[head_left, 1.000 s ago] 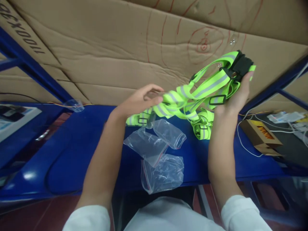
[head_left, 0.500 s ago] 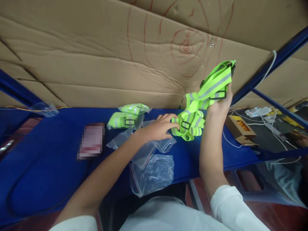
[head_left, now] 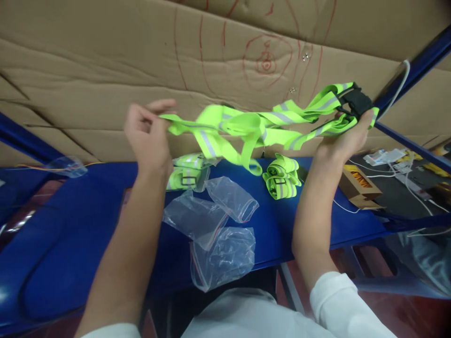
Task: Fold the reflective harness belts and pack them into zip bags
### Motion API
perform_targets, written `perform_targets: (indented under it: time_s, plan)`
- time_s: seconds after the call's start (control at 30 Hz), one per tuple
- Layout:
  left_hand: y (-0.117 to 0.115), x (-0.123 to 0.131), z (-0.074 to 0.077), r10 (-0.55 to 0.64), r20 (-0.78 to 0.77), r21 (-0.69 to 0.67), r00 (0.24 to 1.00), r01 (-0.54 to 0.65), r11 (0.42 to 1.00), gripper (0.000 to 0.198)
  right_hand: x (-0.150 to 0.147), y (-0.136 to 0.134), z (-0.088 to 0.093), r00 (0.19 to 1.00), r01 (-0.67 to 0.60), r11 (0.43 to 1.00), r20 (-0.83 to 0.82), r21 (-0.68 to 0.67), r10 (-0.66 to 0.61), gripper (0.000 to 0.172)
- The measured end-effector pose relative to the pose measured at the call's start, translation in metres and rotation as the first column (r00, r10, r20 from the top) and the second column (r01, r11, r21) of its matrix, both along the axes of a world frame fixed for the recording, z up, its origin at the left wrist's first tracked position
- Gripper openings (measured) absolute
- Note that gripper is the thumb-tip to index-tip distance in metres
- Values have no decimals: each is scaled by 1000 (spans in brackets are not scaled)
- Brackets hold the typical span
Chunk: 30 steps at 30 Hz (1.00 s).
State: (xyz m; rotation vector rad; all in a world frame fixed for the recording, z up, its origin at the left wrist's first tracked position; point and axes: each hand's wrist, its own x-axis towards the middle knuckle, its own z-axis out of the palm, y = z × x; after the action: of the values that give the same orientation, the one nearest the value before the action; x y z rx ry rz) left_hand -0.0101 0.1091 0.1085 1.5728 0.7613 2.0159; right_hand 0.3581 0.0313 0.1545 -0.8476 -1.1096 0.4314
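Observation:
A neon-yellow reflective strap harness [head_left: 253, 124] with grey stripes is stretched in the air between my two hands, above the blue table [head_left: 88, 220]. My left hand [head_left: 148, 136] pinches its left end, raised at the left. My right hand [head_left: 347, 138] grips the right end with the black buckle [head_left: 355, 101]. Below, a rolled harness [head_left: 282, 180] lies on the table, and a folded harness in a clear bag [head_left: 188, 171] sits behind my left forearm. Several empty clear zip bags [head_left: 218, 230] lie in front of me.
A cardboard sheet with red pen marks [head_left: 225, 61] stands as a back wall. A small brown box [head_left: 357, 188], white cables [head_left: 384, 171] and small items lie on the right. Blue frame bars [head_left: 416, 70] run at the right and left.
My left hand has lifted from the table and drawn one end of the harness up and to the left, spreading it out. The right hand keeps the buckle end. A rolled harness stays on the table.

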Motion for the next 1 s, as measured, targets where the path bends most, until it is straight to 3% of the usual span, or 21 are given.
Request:
perform_targets:
  time_s: [0.07, 0.1, 0.2, 0.23, 0.27, 0.3, 0.37, 0.43, 0.53, 0.63, 0.73, 0.87, 1.0]
  plan:
    - [-8, 5, -2, -280, -125, -139, 952, 263, 955, 53, -19, -2, 2, 1000, -4, 1000, 8, -14, 4, 51]
    - [-13, 6, -3, -403, -229, -224, 886, 355, 908, 49, -28, 0, 2, 1000, -7, 1000, 11, -23, 7, 53]
    - [-25, 8, -5, -628, -536, -439, 564, 450, 778, 32, -51, 13, 1, 997, 36, 999, -75, 9, -36, 63]
    - [-27, 9, -6, -650, -589, -466, 480, 454, 759, 38, -58, 19, 0, 991, 56, 998, -123, 36, -51, 62]
    - [-29, 12, -7, -655, -612, -471, 443, 462, 752, 49, -64, 23, -1, 987, 65, 997, -148, 52, -56, 59]
    - [-30, 15, -8, -648, -607, -450, 460, 474, 757, 61, -70, 26, -3, 987, 61, 997, -149, 51, -52, 56]
    - [-34, 24, -8, -576, -546, -335, 608, 472, 815, 74, -82, 29, -7, 996, 2, 1000, -84, -2, -2, 53]
    - [-41, 33, -4, -463, -488, -201, 740, 421, 885, 79, -93, 26, -12, 996, -91, 994, 1, -56, 91, 56]
    - [-57, 41, 6, -254, -486, -52, 836, 262, 964, 74, -109, 18, -20, 963, -220, 972, 142, -83, 230, 54]
    - [-70, 45, 11, 5, -590, 56, 808, 34, 998, 53, -123, 10, -24, 927, -252, 960, 255, -119, 275, 45]
    - [-71, 45, 8, 144, -667, 113, 731, -92, 989, 35, -131, 4, -25, 897, -235, 960, 346, -152, 274, 42]
    - [-60, 44, -3, 207, -685, 110, 698, -183, 977, 27, -133, 4, -27, 845, -170, 977, 492, -127, 211, 41]
    - [-42, 41, -12, 156, -733, 53, 662, -173, 983, 27, -128, 15, -34, 836, -93, 988, 529, -124, 145, 37]
